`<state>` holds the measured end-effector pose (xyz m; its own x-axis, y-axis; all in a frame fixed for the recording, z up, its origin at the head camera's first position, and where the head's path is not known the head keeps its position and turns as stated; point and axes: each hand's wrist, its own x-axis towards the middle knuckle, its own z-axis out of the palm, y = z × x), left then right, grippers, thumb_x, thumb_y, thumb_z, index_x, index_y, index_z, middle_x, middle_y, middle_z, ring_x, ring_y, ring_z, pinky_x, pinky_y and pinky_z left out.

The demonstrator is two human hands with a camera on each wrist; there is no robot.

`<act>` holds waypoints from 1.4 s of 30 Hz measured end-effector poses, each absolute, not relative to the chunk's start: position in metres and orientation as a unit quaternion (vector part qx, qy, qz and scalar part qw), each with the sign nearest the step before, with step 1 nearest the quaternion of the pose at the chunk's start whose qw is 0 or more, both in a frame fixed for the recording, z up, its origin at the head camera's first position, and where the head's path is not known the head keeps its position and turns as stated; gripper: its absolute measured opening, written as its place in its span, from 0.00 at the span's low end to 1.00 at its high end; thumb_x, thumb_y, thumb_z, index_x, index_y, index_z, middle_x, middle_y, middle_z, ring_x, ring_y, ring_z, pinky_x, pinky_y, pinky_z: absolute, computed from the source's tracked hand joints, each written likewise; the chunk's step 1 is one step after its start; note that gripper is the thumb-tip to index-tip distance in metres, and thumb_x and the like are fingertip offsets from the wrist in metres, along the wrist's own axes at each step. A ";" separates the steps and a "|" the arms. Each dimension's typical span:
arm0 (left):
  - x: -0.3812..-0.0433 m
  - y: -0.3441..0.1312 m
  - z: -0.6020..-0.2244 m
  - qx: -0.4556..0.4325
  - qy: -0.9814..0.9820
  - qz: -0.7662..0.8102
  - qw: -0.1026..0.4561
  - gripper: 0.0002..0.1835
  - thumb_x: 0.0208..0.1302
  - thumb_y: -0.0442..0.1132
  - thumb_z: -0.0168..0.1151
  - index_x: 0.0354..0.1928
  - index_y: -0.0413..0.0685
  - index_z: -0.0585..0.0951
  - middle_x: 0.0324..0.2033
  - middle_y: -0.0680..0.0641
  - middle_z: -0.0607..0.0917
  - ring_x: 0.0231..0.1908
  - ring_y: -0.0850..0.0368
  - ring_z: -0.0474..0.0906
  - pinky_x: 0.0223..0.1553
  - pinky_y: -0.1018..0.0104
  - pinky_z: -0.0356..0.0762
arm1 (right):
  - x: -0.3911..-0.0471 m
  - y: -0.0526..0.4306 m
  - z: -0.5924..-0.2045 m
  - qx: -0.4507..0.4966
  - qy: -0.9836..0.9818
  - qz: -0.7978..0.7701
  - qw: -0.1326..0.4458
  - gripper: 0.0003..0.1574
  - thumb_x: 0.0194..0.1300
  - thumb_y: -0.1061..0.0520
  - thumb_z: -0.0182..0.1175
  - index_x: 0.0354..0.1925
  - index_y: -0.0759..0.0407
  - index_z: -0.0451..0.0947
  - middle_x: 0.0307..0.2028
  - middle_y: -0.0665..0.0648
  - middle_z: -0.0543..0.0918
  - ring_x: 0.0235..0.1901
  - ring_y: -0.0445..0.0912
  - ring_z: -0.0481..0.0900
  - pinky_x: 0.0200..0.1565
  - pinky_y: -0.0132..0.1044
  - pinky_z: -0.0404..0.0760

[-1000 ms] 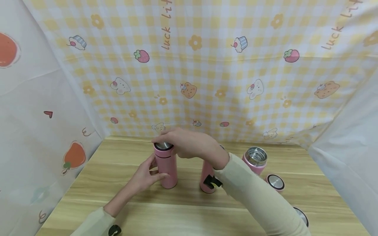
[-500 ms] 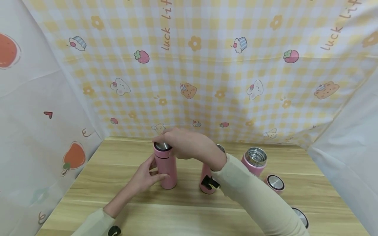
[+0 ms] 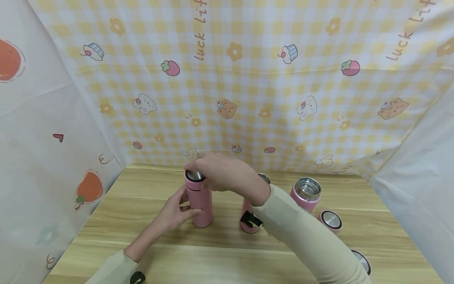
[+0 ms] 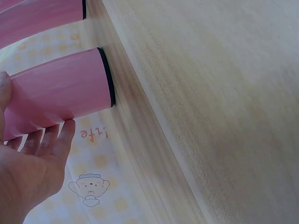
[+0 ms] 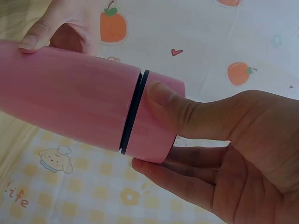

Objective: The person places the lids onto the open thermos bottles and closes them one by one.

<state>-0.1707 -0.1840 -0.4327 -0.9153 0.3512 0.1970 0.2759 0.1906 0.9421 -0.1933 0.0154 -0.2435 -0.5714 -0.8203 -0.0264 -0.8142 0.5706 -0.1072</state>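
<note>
A pink thermos bottle [image 3: 201, 203] stands upright on the wooden table, left of centre in the head view. Its body is held low down by my left hand [image 3: 171, 210], thumb on the near side and fingers on the far side. From above, my right hand [image 3: 227, 173] grips the pink lid [image 5: 156, 126] with its steel top. In the right wrist view, the thumb presses one side of the lid and fingers curl under the other. A dark ring and thin gap [image 5: 134, 112] show between lid and body.
Right of it, partly behind my right wrist, stands a second pink thermos [image 3: 247, 205] with an open steel mouth. Farther right is a third, wider-looking open one [image 3: 306, 201]. Two loose lids [image 3: 331, 219] lie on the right side of the table. A checked curtain [image 3: 248, 86] hangs behind.
My right hand and wrist have turned slightly and shifted a little left while staying on the lid. The left hand and bottle have kept their place.
</note>
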 end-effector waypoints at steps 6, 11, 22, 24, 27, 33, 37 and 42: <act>-0.170 -0.184 -0.434 0.197 0.774 0.601 0.033 0.42 0.61 0.28 0.73 0.74 0.47 0.63 0.63 0.39 0.75 0.62 0.39 0.73 0.56 0.58 0.80 | -0.192 0.013 -0.244 -0.449 0.892 -0.022 0.039 0.27 0.60 0.60 0.76 0.57 0.50 0.82 0.44 0.47 0.80 0.42 0.41 0.78 0.38 0.31 0.79; -0.170 -0.184 -0.433 0.196 0.775 0.600 0.033 0.42 0.61 0.28 0.73 0.74 0.47 0.63 0.64 0.40 0.74 0.62 0.40 0.73 0.55 0.59 0.80 | -0.192 0.013 -0.242 -0.449 0.893 -0.017 0.035 0.28 0.60 0.56 0.76 0.59 0.50 0.82 0.45 0.48 0.80 0.42 0.41 0.78 0.38 0.31 0.79; -0.170 -0.183 -0.432 0.197 0.772 0.604 0.035 0.43 0.61 0.28 0.73 0.74 0.48 0.63 0.65 0.39 0.74 0.64 0.39 0.72 0.56 0.59 0.79 | -0.194 0.014 -0.245 -0.450 0.893 -0.007 0.016 0.25 0.63 0.47 0.74 0.55 0.53 0.80 0.39 0.50 0.77 0.36 0.41 0.75 0.34 0.30 0.77; -0.170 -0.184 -0.432 0.198 0.772 0.603 0.034 0.43 0.60 0.29 0.74 0.74 0.48 0.63 0.65 0.40 0.74 0.64 0.40 0.72 0.56 0.60 0.79 | -0.195 0.014 -0.245 -0.449 0.893 -0.005 0.012 0.26 0.63 0.46 0.74 0.55 0.53 0.80 0.39 0.50 0.76 0.35 0.41 0.75 0.34 0.29 0.77; -0.170 -0.184 -0.433 0.199 0.771 0.604 0.034 0.43 0.61 0.29 0.73 0.75 0.49 0.62 0.65 0.40 0.74 0.64 0.40 0.72 0.56 0.59 0.79 | -0.195 0.014 -0.246 -0.447 0.895 -0.006 0.011 0.25 0.63 0.45 0.74 0.54 0.53 0.80 0.39 0.51 0.76 0.35 0.41 0.75 0.33 0.30 0.77; -0.171 -0.184 -0.434 0.201 0.770 0.604 0.034 0.43 0.61 0.28 0.73 0.75 0.48 0.63 0.62 0.39 0.76 0.62 0.40 0.74 0.55 0.58 0.80 | -0.197 0.018 -0.247 -0.456 0.889 -0.025 0.026 0.29 0.62 0.44 0.74 0.58 0.52 0.79 0.43 0.52 0.77 0.39 0.42 0.76 0.37 0.30 0.78; -0.172 -0.183 -0.434 0.207 0.768 0.605 0.034 0.41 0.62 0.30 0.73 0.74 0.47 0.63 0.62 0.39 0.76 0.62 0.40 0.74 0.56 0.57 0.80 | -0.201 0.025 -0.243 -0.478 0.874 -0.055 0.066 0.33 0.65 0.56 0.72 0.66 0.49 0.75 0.57 0.53 0.77 0.53 0.44 0.76 0.43 0.30 0.79; -0.171 -0.183 -0.433 0.209 0.767 0.605 0.033 0.44 0.62 0.32 0.73 0.76 0.47 0.60 0.63 0.40 0.76 0.62 0.41 0.74 0.57 0.56 0.79 | -0.206 0.029 -0.238 -0.521 0.842 -0.087 0.108 0.40 0.67 0.68 0.66 0.73 0.47 0.70 0.72 0.54 0.68 0.69 0.46 0.66 0.55 0.29 0.75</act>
<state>-0.1710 -0.1833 -0.4332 -0.9103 0.3610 0.2024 0.2809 0.1798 0.9427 -0.2065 0.0295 -0.2378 -0.4327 -0.8969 -0.0916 -0.8592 0.4411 -0.2594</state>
